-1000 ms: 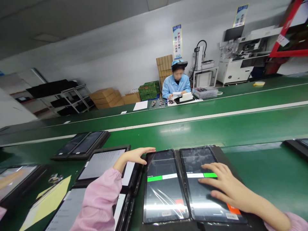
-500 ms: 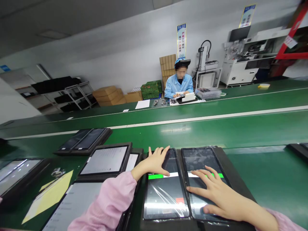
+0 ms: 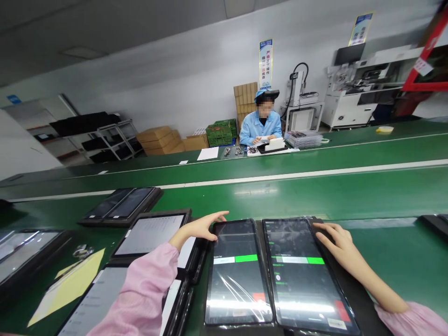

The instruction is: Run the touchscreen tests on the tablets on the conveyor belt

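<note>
Two tablets lie side by side in a black foam tray (image 3: pixel 353 284), screens up. Both the left tablet (image 3: pixel 238 280) and the right tablet (image 3: pixel 301 280) show a dark screen with a white and green bar and a red block near the bottom. At the upper left corner of the left tablet is my left hand (image 3: pixel 201 227), thumb by its edge and fingers stretched past it, gripping nothing. My right hand (image 3: pixel 336 240) rests by the upper right edge of the right tablet, fingers extended and holding nothing.
Left of me are stacked trays with a lit tablet (image 3: pixel 152 235) on top, and a yellow sheet (image 3: pixel 70 284). Farther off lies a tray of dark tablets (image 3: pixel 122 203). Across the green bench, a person in blue (image 3: pixel 261 126) sits working. Another black tray (image 3: pixel 434 226) is at far right.
Both hands have moved off the screens to the outer sides of the two tablets, left hand leftward, right hand rightward. The bars on the screens have changed, and more text shows on the right one.
</note>
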Motion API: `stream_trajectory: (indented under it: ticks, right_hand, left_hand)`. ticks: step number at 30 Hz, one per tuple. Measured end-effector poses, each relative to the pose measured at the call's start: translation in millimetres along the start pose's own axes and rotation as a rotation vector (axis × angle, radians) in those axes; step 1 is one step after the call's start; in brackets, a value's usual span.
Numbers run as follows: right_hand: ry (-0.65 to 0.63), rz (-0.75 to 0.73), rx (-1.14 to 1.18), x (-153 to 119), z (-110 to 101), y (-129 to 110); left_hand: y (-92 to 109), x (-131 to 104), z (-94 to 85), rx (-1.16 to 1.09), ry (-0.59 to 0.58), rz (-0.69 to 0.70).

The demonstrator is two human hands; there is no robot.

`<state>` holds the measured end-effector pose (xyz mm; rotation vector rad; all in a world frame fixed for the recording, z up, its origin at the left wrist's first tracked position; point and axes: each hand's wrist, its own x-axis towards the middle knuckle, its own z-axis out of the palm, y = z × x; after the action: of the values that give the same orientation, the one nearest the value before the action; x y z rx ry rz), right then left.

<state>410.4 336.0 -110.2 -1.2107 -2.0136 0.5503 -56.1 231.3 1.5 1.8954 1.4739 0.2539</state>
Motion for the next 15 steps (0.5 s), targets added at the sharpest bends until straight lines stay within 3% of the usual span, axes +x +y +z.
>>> stream_trajectory:
  ticks: [3, 6, 10, 15]
  right_hand:
    - [0.068, 0.111, -0.038, 6, 18, 17]
    - [0.052, 0.238, 0.004, 3, 22, 23]
    - [0.008, 0.315, 0.097, 3, 20, 25]
    - [-0.054, 0.350, 0.160, 6, 19, 21]
  left_hand:
    - [22, 16, 10.9, 0.043, 0.014, 0.038]
    - [58, 33, 24.8, 0.159, -0.027, 0.089]
    - [99, 51, 42.6, 0.328, -0.082, 0.005]
    - [111, 58, 42.8, 0.397, -0.044, -0.059]
